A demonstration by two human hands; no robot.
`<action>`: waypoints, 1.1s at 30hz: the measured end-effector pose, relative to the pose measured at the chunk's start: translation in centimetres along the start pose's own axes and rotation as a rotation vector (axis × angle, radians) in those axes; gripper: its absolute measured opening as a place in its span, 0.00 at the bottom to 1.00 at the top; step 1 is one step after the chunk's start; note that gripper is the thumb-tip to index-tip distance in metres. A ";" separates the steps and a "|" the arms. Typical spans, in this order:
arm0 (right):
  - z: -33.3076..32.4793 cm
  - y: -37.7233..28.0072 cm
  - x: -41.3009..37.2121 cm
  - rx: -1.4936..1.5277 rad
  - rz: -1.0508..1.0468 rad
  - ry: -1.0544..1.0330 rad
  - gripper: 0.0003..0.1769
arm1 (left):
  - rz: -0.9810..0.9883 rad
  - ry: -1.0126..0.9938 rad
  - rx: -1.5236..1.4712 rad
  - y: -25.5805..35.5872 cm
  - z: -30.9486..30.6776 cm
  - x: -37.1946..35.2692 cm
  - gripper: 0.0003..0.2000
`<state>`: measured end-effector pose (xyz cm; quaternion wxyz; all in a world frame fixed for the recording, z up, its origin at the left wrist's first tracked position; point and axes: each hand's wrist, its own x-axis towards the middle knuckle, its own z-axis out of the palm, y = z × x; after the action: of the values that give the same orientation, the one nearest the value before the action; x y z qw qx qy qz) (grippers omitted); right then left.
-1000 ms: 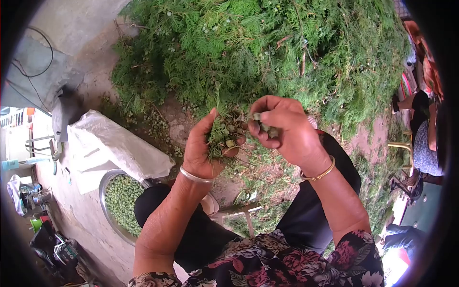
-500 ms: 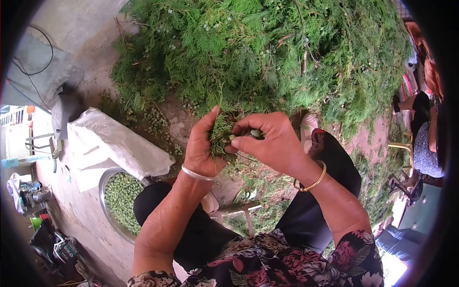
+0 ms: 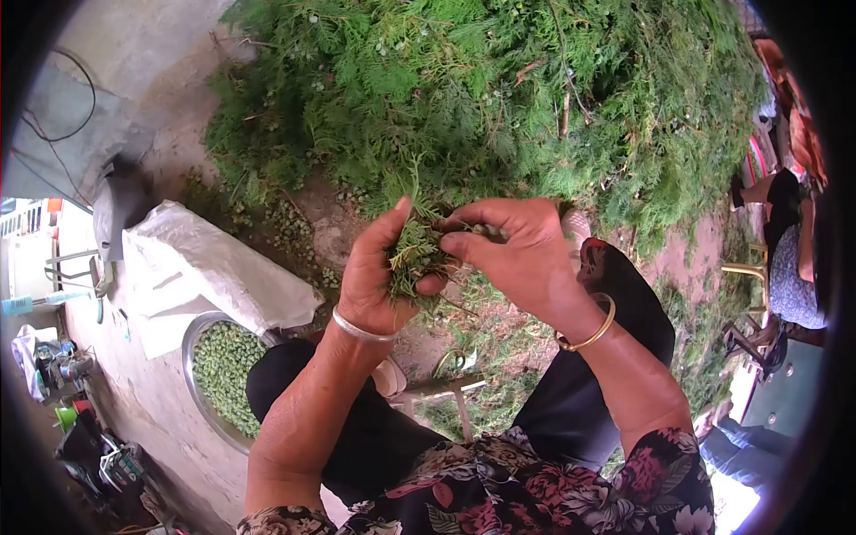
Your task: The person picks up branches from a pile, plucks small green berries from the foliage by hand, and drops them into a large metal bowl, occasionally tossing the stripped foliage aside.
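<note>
My left hand (image 3: 379,272) is closed round a leafy green evergreen sprig (image 3: 415,254), thumb pointing up along it. My right hand (image 3: 522,254) reaches in from the right, its thumb and forefinger pinched at the sprig's right edge. Small green cones (image 3: 482,231) show partly behind its curled fingers; what sits right at the fingertips is hidden. To the left of my knee, a round metal basin (image 3: 190,357) holds many small green cones (image 3: 227,374).
A big heap of evergreen branches (image 3: 499,107) lies ahead. A white sack (image 3: 214,267) is beside the basin. Loose cones and clippings litter the ground. Another person's patterned clothing (image 3: 794,276) shows at the right, and tools (image 3: 116,464) stand at the lower left.
My right hand has turned slightly and its fingertips have moved up and right along the sprig. My left hand still grips the sprig in nearly the same place.
</note>
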<state>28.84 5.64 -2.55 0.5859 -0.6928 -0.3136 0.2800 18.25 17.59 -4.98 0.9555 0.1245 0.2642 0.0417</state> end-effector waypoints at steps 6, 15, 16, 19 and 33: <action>-0.5 -0.7 0.1 -0.141 0.044 -0.022 0.05 | -0.041 0.006 0.015 -0.1 -0.1 0.1 0.15; -1.4 -0.3 0.8 -0.051 0.123 -0.001 0.06 | -0.023 0.052 0.080 0.0 -0.3 0.1 0.14; -1.3 -0.3 0.8 -0.050 0.124 -0.002 0.06 | -0.016 0.070 0.101 -0.1 -0.5 0.1 0.16; -1.1 -0.3 0.6 -0.016 0.142 -0.024 0.05 | -0.011 0.041 0.082 -0.2 -0.6 0.3 0.16; -1.8 -3.9 -0.4 0.760 0.216 0.012 0.17 | 0.094 -0.013 -0.083 0.0 -1.2 1.4 0.11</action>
<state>29.51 4.63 1.54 0.7696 -0.4572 -0.1095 0.4320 18.81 18.08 -6.65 0.9585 0.0976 0.2499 0.0967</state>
